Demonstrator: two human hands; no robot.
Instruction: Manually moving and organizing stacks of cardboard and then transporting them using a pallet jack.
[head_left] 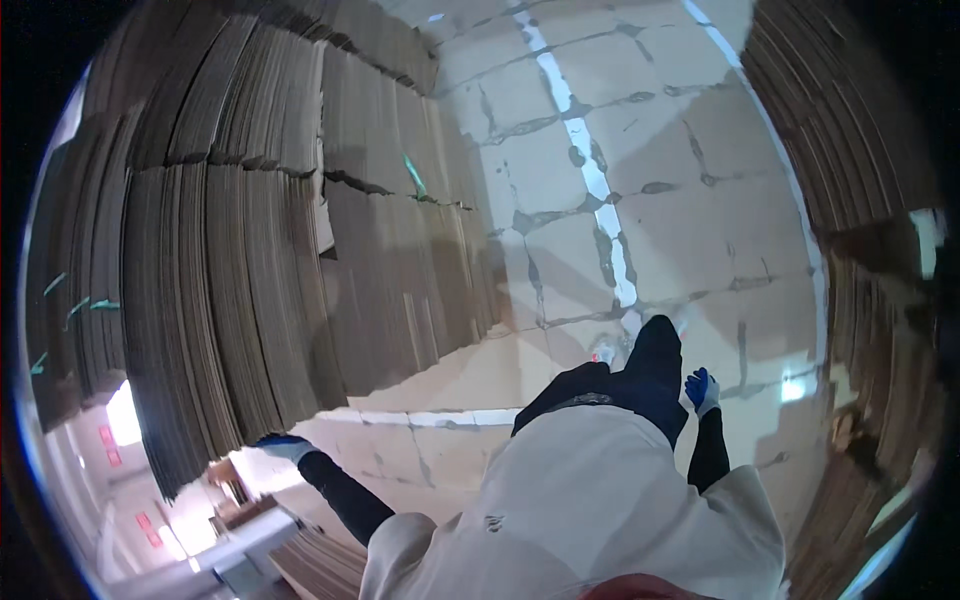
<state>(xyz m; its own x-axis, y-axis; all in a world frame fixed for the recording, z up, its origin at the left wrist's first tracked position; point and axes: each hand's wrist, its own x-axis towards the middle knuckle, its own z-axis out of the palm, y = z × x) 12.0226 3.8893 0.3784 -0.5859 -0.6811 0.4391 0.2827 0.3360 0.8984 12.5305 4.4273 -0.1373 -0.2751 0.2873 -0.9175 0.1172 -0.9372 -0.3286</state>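
My left hand (pixel 284 446), in a blue and white glove, reaches out to the near lower edge of a tall stack of flat brown cardboard sheets (pixel 235 300). Its fingers are stretched out along that edge and appear to touch it; the fingertips are partly hidden in shadow. On the other side, my right hand (pixel 702 390), gloved the same way, hangs beside my thigh over the floor. Nothing shows in it, and its fingers look loosely apart.
More cardboard stacks (pixel 370 130) rise behind on the left, with green strips between some sheets. Further stacks (pixel 850 120) line the right side. A tiled floor (pixel 670 150) with white painted lines runs ahead between them. Another cardboard stack (pixel 320 562) stands at the lower left.
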